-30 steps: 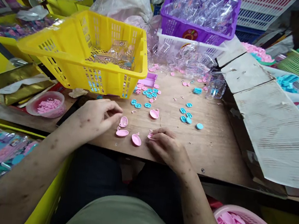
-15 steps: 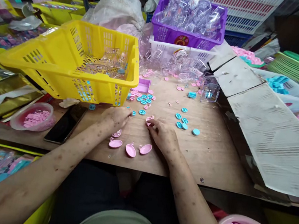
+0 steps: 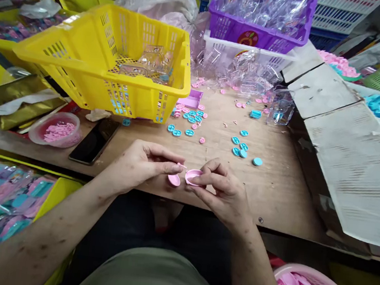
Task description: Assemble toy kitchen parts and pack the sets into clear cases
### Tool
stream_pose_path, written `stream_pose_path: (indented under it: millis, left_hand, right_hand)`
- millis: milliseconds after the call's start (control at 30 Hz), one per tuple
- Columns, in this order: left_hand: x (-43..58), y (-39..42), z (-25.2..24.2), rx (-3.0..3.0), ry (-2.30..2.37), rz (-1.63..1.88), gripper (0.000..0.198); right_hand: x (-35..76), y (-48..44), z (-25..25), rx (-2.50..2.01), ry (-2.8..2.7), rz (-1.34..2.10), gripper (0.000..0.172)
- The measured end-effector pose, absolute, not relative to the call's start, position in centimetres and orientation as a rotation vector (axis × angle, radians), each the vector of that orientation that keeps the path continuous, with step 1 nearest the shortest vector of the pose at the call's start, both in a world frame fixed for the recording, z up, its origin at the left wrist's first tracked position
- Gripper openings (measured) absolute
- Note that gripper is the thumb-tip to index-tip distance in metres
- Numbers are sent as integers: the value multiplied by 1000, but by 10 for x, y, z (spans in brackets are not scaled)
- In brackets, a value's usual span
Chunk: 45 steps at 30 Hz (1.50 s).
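Close to the table's front edge, my right hand [image 3: 223, 191] is closed round a small pink oval toy dish [image 3: 193, 176], its hollow side up. Between the thumb and fingers of my left hand [image 3: 141, 162] is a thin pink plastic stick piece [image 3: 182, 165], its tip just left of the dish. Below those fingertips a second pink oval dish [image 3: 174, 180] lies on the wooden table. My left hand hides whatever lies behind it. Blue wheel-like discs [image 3: 189, 132] and a small pink disc [image 3: 202, 140] lie farther back.
A yellow basket [image 3: 115, 74] stands at the back left, a purple basket [image 3: 256, 39] of clear plastic parts behind. A phone [image 3: 95, 141] and a tub of pink bits [image 3: 58, 132] sit left. Cardboard [image 3: 358, 169] borders the right; a pink basket [image 3: 336, 283] sits below.
Both hands have come nearer the front edge and together. My right hand has lifted the pink dish off the table. The thin pink piece now shows in my left hand. The camera view has shifted.
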<state>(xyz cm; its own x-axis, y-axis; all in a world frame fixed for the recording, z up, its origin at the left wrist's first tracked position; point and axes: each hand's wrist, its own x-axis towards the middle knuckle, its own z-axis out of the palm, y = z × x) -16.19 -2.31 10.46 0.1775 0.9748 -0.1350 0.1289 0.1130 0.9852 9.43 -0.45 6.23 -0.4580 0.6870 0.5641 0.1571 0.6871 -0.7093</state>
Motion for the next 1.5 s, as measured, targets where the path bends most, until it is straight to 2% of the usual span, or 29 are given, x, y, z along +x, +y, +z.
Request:
stream_pose_path:
  millis: [133,233,767,1000,1400,1500]
  left_hand:
    - [-159,-48,115,1468,1169,997,22]
    - [-159,-59,120,1666,1148,1000,19]
    - [-163,-69,137,1988,1079,886,23]
    - [-163,-66,147,2171,969,724,29]
    - [-157,-67,129,2096,968,855,20]
    - [-171,-52,119,2121,1206,929,35]
  right_hand:
    - [97,-24,74,-601,-2031,699,7]
    - [98,-31,81,-559,-2054,683,8]
    - [102,-47,94,-487,-2136,710,10]
    - [102,-51,95,-436,-2144,760,13]
    - [100,-57,87,-553,-2062,648,10]
    - [105,-49,77,-660,-2011,583,10]
